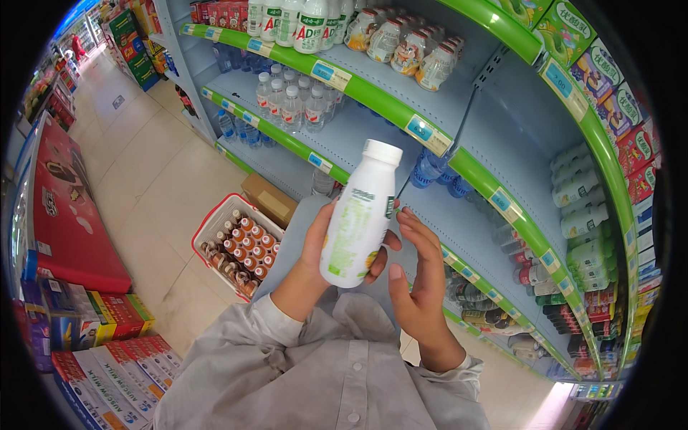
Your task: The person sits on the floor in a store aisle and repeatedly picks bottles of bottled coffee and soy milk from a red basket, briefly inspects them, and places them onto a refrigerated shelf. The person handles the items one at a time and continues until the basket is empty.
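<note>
A white plastic drink bottle (pixel 357 220) with a white screw cap and green print is held in front of my chest, slightly tilted. My left hand (pixel 317 242) is wrapped around it from the left and behind, with fingertips showing at its right side. Just to the right of the bottle is my right hand (pixel 422 269), its fingers apart and slightly curled, with nothing in it. Beyond the hands stand blue-grey shop shelves (pixel 355 140) with green edges, bearing bottled drinks.
A white basket with a red rim (pixel 201 231) on the tiled floor holds many orange-brown bottles (pixel 250 247). Beside it lies a cardboard box (pixel 269 199). At left stand a red display freezer (pixel 70 215) and stacked milk cartons (pixel 118 376). A person in red (pixel 78 47) is far down the aisle.
</note>
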`<state>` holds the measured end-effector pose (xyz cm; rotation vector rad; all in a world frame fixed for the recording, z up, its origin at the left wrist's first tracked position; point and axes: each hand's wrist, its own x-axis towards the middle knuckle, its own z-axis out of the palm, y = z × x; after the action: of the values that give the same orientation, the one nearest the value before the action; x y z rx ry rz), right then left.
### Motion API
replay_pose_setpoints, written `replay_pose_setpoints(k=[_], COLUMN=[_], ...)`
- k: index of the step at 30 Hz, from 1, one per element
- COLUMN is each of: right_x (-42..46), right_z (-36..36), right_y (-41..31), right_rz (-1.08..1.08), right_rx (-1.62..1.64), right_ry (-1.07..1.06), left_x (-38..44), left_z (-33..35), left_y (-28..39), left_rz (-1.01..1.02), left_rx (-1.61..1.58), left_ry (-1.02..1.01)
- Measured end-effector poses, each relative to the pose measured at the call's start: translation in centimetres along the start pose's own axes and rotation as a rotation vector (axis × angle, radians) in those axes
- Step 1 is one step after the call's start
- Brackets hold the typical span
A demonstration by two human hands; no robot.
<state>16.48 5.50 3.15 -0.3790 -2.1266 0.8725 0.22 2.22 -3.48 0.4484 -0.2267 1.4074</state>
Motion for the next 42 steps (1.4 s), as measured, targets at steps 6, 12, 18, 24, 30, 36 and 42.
replay_pose_setpoints(k=[6, 12, 18, 24, 30, 36, 42], right_x=[-0.2, -1.6, -1.4, -0.1, -0.4, -0.9, -0.6], right_z=[0.3, -0.7, 1.0, -1.1, -0.3, -1.7, -2.2], right_y=[0.6, 1.6, 2.3, 5.5, 7.7, 7.3, 4.5], right_rz=[0.316, 0.259, 0.353, 0.576, 0.647, 0.456, 0.336], right_rx=[0.106, -0.193, 0.041, 0.543, 0.549, 0.250, 0.028], right_ry=[0.108, 0.057, 0.209, 0.305, 0.215, 0.037, -0.116], left_x=[1.0, 0.7, 0.4, -0.4, 0.3, -0.2, -0.2], left_z=[1.0, 1.7, 3.0, 1.5, 0.1, -0.3, -0.1], left_y=[-0.9, -1.8, -3.7, -2.5, -3.6, -2.9, -2.7], left_rz=[0.025, 0.152, 0.286, 0.140, -0.062, 0.044, -0.067], left_rx=[0.333, 0.675, 1.063, 1.088, 0.700, 1.258, 1.712], left_ry=[0.443, 0.538, 0.444, 0.341, 0.448, 0.480, 0.576])
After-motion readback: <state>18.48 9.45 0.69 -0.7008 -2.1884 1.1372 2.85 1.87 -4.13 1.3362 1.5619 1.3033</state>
